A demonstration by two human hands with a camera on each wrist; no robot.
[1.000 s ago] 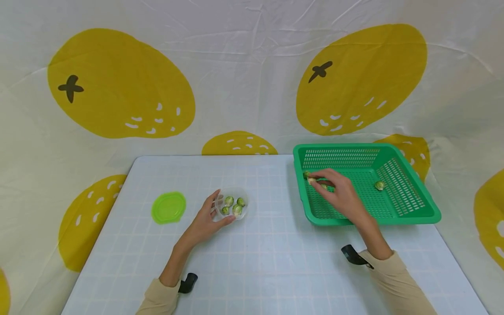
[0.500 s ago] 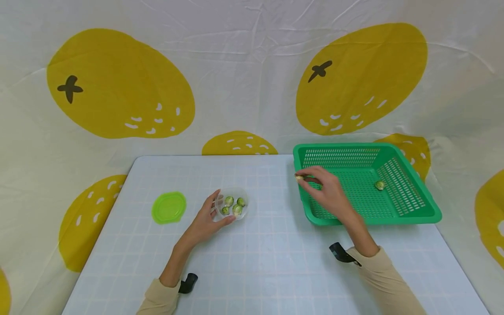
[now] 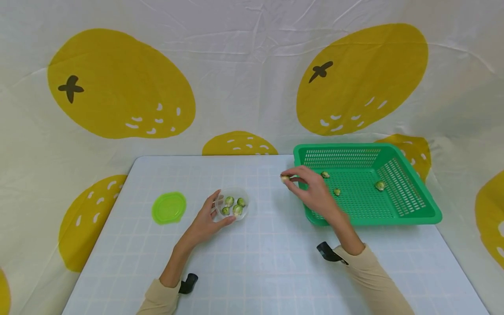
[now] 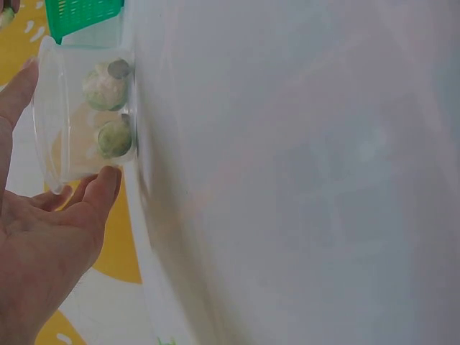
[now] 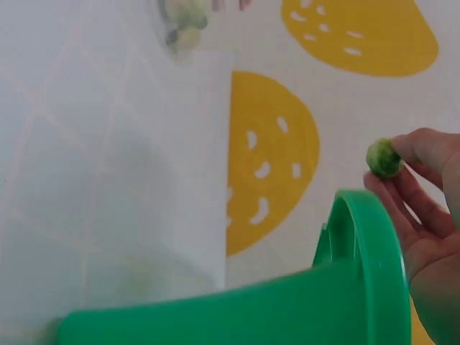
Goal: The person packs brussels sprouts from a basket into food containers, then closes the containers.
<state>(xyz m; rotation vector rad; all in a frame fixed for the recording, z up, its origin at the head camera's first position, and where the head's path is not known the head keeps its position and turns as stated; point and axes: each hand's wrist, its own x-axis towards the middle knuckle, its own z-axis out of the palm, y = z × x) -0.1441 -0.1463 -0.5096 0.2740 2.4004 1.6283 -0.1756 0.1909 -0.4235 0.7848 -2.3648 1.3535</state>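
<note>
A clear plastic tub (image 3: pixel 240 191) stands on the table with several Brussels sprouts (image 3: pixel 237 210) inside. My left hand (image 3: pixel 205 222) holds it from the left, thumb at the near side and fingers at the far side; the left wrist view shows the tub's wall (image 4: pixel 79 115) between them. Between thumb and fingertips my right hand (image 3: pixel 313 189) pinches a single Brussels sprout (image 5: pixel 384 158), held up just left of the green basket (image 3: pixel 393 151). Three more sprouts lie in that basket, one of them toward its right side (image 3: pixel 380 186).
Left of the tub lies a lime-green lid (image 3: pixel 169 208). The table (image 3: pixel 252 267) wears a pale checked cover and meets a white cloth backdrop (image 3: pixel 244 87) printed with yellow fruit. The basket's raised rim (image 5: pixel 374 266) stands below the right hand.
My right hand has carried the pinched sprout leftward out of the basket, past its left rim. Sprouts it covered in the basket now show. The left hand and tub have stayed put.
</note>
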